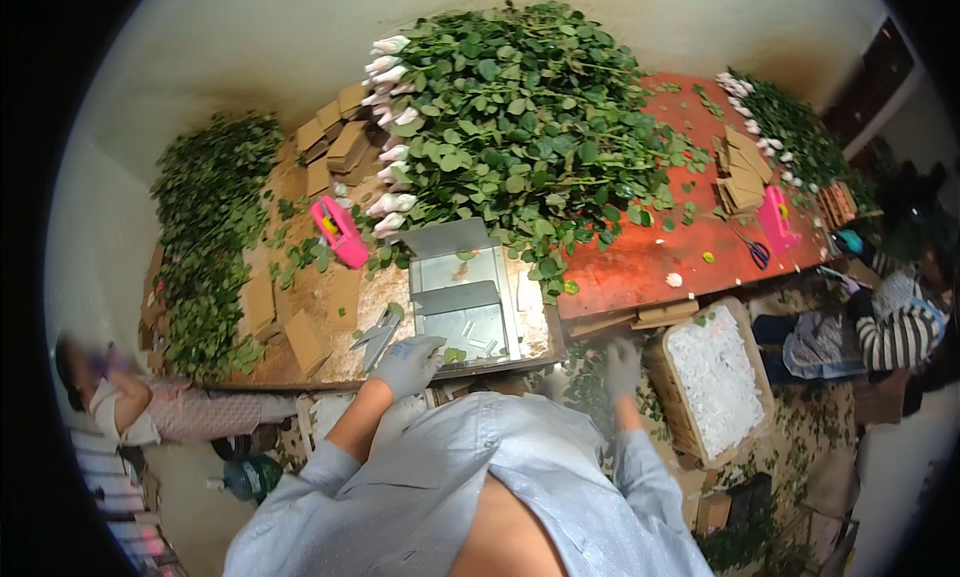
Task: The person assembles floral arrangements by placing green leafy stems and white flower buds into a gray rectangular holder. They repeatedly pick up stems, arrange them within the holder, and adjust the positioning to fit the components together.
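Observation:
My left hand (408, 367), in a grey glove, rests at the table's front edge with its fingers stretched out and nothing visible in them. Just beyond it lies a grey metal tool (380, 339) with long arms, its kind unclear. To the right of that hand is a shallow metal tray (508, 307) with upright grey plates, a few small pale strips and bits of leaf. My right hand (621, 367), gloved too, hangs low before the table, beside a crate (660, 377) of white scraps. Its fingers are blurred. A big pile of leafy rose stems (530, 127) with wrapped white heads lies behind the tray.
A pink tape dispenser (340, 234) and cardboard pieces (345, 149) lie left of the tray. More stems (215, 247) are piled far left. On the red tabletop (620, 277) sit scissors (755, 249) and another pink dispenser (776, 222). People (895, 322) stand at both sides.

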`<state>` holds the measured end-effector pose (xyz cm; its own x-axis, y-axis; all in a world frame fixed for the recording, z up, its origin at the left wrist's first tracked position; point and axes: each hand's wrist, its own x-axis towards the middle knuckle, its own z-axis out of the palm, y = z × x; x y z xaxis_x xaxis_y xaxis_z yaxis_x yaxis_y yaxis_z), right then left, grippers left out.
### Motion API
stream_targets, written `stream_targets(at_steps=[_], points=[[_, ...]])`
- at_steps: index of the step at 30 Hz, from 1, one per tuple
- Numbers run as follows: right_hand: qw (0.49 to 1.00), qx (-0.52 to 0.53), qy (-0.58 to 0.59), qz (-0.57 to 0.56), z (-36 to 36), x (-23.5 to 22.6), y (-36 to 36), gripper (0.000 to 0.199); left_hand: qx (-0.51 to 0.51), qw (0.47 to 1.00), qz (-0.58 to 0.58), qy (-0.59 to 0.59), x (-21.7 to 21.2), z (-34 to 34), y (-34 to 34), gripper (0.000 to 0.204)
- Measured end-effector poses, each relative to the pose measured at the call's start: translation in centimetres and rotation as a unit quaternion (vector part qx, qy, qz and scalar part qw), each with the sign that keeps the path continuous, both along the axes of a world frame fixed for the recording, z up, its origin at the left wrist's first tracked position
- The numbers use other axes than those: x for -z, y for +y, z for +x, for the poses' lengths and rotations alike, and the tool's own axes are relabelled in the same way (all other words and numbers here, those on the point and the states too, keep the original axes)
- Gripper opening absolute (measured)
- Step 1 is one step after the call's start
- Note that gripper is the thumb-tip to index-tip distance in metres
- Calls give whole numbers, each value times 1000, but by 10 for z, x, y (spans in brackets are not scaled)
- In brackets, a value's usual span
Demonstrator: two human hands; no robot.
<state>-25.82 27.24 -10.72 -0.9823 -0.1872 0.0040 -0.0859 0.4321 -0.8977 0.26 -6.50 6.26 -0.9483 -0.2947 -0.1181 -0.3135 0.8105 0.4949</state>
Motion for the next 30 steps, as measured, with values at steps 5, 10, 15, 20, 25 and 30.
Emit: stream_targets(at_steps=[5, 10, 15, 20, 25, 30], points=[[998, 6, 30, 47, -41, -36, -91, 36, -41, 998, 54, 8, 10, 7, -7, 33], [976, -110, 89, 165, 19, -15, -158, 33, -57, 992, 111, 33, 61, 42, -17, 32], [951, -147, 176, 205, 27, 1, -151, 35, 45, 992, 113, 31, 39, 24, -12, 31], [974, -152, 145, 83, 31, 8, -150, 42, -43, 994, 103, -11, 54, 35, 17, 29], [977, -187, 35, 94, 26, 9, -146, 41, -204, 954, 206, -77, 106, 59, 92, 31], [920, -279, -236, -141, -24, 46, -115, 30, -365, 876, 280, -145, 149, 104, 208, 34]])
